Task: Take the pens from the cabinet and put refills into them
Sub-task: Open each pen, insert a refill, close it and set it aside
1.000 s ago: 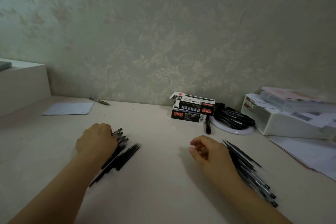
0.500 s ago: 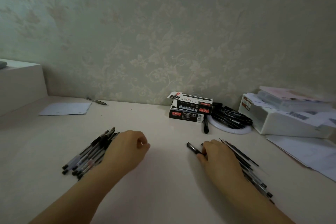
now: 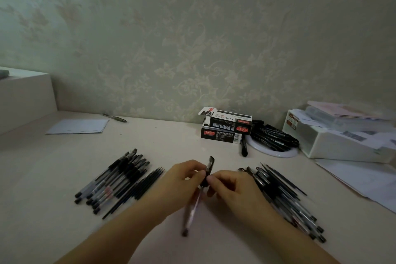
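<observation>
Both your hands have come off the piles and met at the middle of the desk (image 3: 192, 141): your left hand (image 3: 182, 182) and right hand (image 3: 233, 188) now pinch one gel pen (image 3: 198, 197) between them, fingers curled on its black cap end, the clear barrel hanging down towards you. Half a second ago your right hand was only picking it off the right pile (image 3: 285, 197). That suggests you have begun on a single pen, probably opening it. The pens and loose refills of the left pile (image 3: 120, 180) lie untouched, well apart from your hands.
</observation>
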Demonstrator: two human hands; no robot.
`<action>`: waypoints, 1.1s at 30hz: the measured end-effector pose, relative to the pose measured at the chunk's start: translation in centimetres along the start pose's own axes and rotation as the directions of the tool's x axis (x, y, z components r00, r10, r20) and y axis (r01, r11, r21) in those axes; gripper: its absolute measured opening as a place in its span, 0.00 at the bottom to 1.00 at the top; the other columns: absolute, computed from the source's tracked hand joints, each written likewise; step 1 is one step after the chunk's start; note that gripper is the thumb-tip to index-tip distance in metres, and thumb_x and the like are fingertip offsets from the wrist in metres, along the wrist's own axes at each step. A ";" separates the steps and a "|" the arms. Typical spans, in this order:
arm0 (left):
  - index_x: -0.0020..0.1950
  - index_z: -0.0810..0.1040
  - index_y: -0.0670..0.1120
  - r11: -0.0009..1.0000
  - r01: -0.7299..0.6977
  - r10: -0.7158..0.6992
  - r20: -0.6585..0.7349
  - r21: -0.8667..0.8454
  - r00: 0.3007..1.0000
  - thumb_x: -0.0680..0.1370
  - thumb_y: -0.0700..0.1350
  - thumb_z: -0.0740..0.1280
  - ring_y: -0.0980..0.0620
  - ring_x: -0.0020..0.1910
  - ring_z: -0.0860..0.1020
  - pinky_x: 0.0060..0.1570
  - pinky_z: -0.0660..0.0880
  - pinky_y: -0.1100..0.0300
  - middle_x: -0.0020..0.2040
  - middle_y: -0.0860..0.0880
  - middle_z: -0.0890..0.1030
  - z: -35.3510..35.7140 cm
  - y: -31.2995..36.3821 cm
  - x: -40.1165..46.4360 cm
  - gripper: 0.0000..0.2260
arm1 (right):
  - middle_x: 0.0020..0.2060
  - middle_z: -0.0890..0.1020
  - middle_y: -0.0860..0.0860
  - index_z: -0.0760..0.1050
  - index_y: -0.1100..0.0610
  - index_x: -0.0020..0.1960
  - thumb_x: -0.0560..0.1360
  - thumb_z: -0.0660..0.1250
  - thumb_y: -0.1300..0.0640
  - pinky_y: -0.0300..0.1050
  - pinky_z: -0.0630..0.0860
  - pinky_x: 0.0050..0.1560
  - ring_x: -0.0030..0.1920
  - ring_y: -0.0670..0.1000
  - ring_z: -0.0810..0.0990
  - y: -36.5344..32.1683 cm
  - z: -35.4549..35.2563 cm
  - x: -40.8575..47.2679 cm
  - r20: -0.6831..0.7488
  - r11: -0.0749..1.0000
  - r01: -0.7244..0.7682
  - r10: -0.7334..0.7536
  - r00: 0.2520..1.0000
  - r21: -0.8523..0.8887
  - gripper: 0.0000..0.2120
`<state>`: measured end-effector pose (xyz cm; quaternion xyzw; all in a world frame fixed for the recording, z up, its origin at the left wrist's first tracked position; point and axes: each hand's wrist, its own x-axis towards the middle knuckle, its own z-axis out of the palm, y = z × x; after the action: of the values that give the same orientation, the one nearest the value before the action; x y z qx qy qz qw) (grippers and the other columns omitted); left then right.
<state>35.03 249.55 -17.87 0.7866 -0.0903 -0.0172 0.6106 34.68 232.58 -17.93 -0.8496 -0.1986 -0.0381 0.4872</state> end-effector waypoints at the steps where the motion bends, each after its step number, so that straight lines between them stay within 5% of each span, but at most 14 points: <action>1: 0.48 0.80 0.50 1.000 0.008 -0.008 0.004 -0.006 1.000 0.80 0.44 0.63 0.51 0.34 0.81 0.35 0.77 0.59 0.42 0.47 0.84 0.1 0.0 -0.1 0.07 | 0.36 0.85 0.46 0.84 0.49 0.43 0.79 0.66 0.51 0.32 0.74 0.41 0.36 0.39 0.80 0.0 0.0 -0.1 0.006 1.000 0.010 -0.010 1.000 -0.029 0.10; 5: 0.48 0.79 0.50 0.998 -0.008 0.008 0.001 0.054 1.000 0.80 0.43 0.62 0.54 0.31 0.78 0.32 0.75 0.62 0.42 0.49 0.82 0.3 0.2 -0.2 0.07 | 0.34 0.83 0.47 0.82 0.49 0.40 0.76 0.69 0.48 0.33 0.73 0.37 0.33 0.39 0.77 0.4 0.1 0.0 -0.063 0.998 0.002 -0.006 0.998 -0.064 0.08; 8: 0.48 0.77 0.54 0.926 -0.120 0.139 -0.029 0.357 0.990 0.80 0.45 0.62 0.62 0.30 0.75 0.31 0.70 0.69 0.41 0.56 0.81 -0.2 0.3 -0.2 0.05 | 0.37 0.82 0.47 0.77 0.47 0.45 0.75 0.68 0.43 0.36 0.75 0.37 0.36 0.43 0.79 0.8 -0.4 0.4 -0.157 0.996 -0.085 0.086 0.984 0.015 0.08; 11: 0.49 0.76 0.53 0.847 -0.229 0.227 0.063 0.480 0.972 0.80 0.46 0.62 0.66 0.31 0.73 0.30 0.66 0.73 0.38 0.58 0.78 -0.2 0.4 -0.5 0.04 | 0.37 0.84 0.48 0.76 0.49 0.48 0.76 0.68 0.47 0.35 0.75 0.37 0.34 0.43 0.80 1.0 -0.6 0.5 -0.086 0.993 -0.080 0.088 0.992 0.092 0.06; 20: 0.44 0.69 0.54 0.546 -0.320 0.332 0.150 0.774 0.931 0.80 0.58 0.56 0.58 0.30 0.69 0.31 0.63 0.58 0.30 0.55 0.70 -0.8 0.6 -0.3 0.11 | 0.31 0.82 0.50 0.79 0.55 0.43 0.78 0.68 0.54 0.36 0.74 0.35 0.31 0.45 0.77 0.9 -0.2 0.5 -0.021 0.972 0.016 -0.011 1.000 0.234 0.07; 25: 0.51 0.72 0.60 0.531 -0.291 0.346 0.109 0.796 0.932 0.77 0.66 0.53 0.60 0.29 0.72 0.28 0.61 0.64 0.29 0.56 0.73 -1.5 1.0 -0.1 0.14 | 0.33 0.82 0.51 0.78 0.48 0.42 0.74 0.68 0.45 0.37 0.76 0.38 0.33 0.45 0.78 0.6 -0.3 0.5 -0.096 0.978 0.095 -0.078 0.992 0.187 0.07; 29: 0.50 0.71 0.58 0.518 -0.248 0.365 0.050 0.818 0.930 0.76 0.68 0.49 0.58 0.30 0.72 0.27 0.60 0.63 0.29 0.54 0.72 -1.2 0.7 -0.2 0.19 | 0.37 0.84 0.50 0.78 0.46 0.43 0.77 0.69 0.53 0.37 0.78 0.41 0.37 0.46 0.81 0.8 0.0 0.5 -0.182 0.980 0.121 -0.092 0.979 0.158 0.05; 33: 0.51 0.62 0.55 0.619 -0.225 0.330 0.011 0.753 0.944 0.80 0.60 0.53 0.57 0.29 0.71 0.27 0.61 0.61 0.30 0.53 0.72 -1.2 0.3 -0.3 0.10 | 0.41 0.82 0.42 0.76 0.45 0.44 0.76 0.70 0.55 0.31 0.76 0.44 0.42 0.42 0.80 1.5 -0.5 0.7 -0.250 0.998 0.052 -0.062 0.966 -0.046 0.06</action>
<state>34.85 250.64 -17.33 0.9424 -0.1703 0.1662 0.2351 35.96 231.66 -18.69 -0.8412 -0.1587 -0.1635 0.4903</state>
